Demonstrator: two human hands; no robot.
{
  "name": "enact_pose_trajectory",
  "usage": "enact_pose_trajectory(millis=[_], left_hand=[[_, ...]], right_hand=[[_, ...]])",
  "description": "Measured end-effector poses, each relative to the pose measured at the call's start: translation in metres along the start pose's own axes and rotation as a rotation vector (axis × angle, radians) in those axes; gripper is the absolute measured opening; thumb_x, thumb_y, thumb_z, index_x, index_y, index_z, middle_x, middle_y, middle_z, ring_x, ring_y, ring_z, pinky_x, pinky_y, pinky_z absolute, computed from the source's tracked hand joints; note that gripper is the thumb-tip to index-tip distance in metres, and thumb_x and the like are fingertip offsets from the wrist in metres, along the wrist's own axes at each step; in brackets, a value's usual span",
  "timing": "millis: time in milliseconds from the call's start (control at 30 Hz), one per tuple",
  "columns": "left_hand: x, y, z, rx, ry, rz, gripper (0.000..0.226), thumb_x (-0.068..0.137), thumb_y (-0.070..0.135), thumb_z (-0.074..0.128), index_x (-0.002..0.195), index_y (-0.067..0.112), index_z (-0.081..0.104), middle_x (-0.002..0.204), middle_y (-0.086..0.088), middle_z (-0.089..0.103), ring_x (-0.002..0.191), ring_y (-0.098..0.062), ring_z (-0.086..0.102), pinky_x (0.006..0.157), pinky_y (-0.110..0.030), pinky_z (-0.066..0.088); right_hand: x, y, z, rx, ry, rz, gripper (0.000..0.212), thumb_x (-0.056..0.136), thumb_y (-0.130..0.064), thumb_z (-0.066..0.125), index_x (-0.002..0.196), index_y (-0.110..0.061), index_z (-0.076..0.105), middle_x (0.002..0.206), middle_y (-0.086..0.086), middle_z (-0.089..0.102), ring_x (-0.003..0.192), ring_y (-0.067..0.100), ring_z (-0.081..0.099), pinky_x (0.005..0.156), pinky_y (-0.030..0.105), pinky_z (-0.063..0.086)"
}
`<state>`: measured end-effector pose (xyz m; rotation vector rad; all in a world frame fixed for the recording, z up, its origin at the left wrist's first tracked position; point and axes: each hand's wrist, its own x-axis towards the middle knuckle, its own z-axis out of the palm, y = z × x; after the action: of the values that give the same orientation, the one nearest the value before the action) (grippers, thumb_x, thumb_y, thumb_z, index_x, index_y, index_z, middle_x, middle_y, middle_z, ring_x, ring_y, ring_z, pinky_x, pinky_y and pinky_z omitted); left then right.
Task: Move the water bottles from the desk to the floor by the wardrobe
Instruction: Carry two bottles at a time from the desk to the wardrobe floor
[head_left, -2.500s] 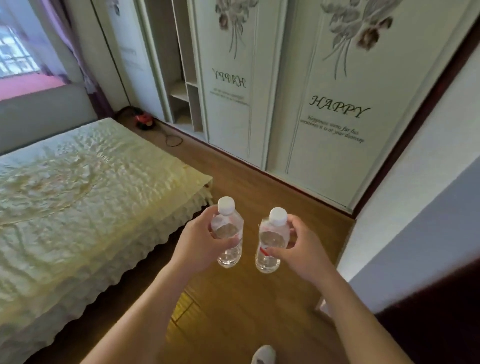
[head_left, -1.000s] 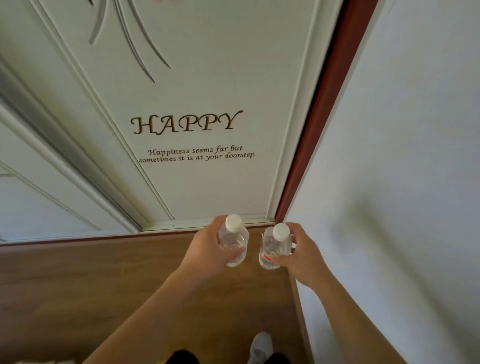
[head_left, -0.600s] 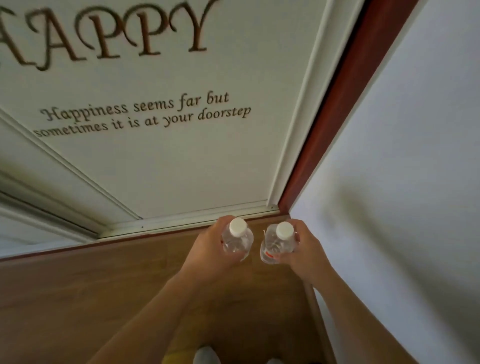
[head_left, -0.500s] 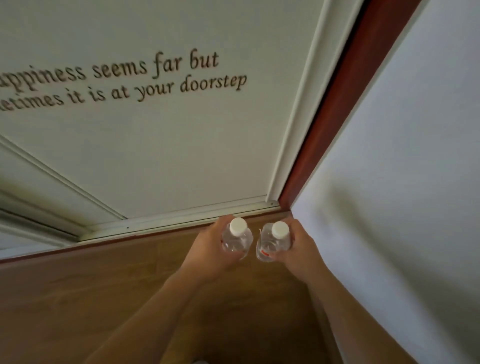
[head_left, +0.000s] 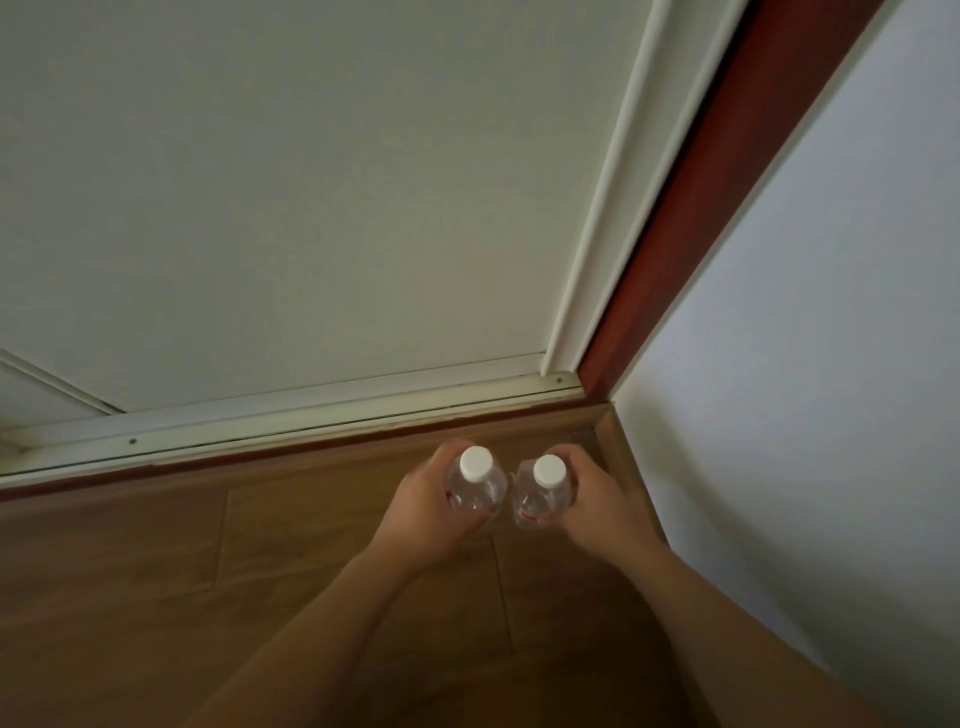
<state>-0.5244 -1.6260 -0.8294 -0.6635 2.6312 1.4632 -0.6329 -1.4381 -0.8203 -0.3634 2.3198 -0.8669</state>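
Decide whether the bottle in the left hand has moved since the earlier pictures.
Yes. The bottle has come forward and down, now close to the wardrobe rail.

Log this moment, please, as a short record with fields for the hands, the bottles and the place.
left hand: grips left bottle, upright
right hand: grips right bottle, upright
bottles: side by side, white caps up; contact with floor unclear
place: floor corner between wardrobe door and wall
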Motion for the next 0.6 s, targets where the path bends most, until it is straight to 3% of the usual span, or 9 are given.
enact_pose_trajectory(millis=[200, 600], left_hand=[[0.010, -0.023, 0.019, -0.008, 0.007, -0.027, 0.064, 0.075, 0.026, 0.086, 0.128, 0.038, 0.053, 0.115, 0.019, 0.065, 0.107, 0.000, 0.062, 0.093, -0.031, 0.056], [0.027, -0.047, 0.032, -0.030, 0.015, -0.061, 0.067, 0.075, 0.020, 0.087, 0.131, 0.037, 0.054, 0.118, 0.019, 0.065, 0.110, -0.001, 0.062, 0.094, -0.030, 0.057]], right_hand=[[0.019, 0.017, 0.022, 0.060, 0.000, 0.039, 0.065, 0.074, -0.013, 0.086, 0.121, -0.038, 0.048, 0.118, -0.015, 0.056, 0.121, 0.012, 0.053, 0.092, 0.026, 0.042], [0.035, 0.025, 0.025, 0.079, -0.001, 0.056, 0.071, 0.077, -0.011, 0.084, 0.132, -0.035, 0.046, 0.134, -0.006, 0.057, 0.130, 0.017, 0.049, 0.103, 0.036, 0.042]])
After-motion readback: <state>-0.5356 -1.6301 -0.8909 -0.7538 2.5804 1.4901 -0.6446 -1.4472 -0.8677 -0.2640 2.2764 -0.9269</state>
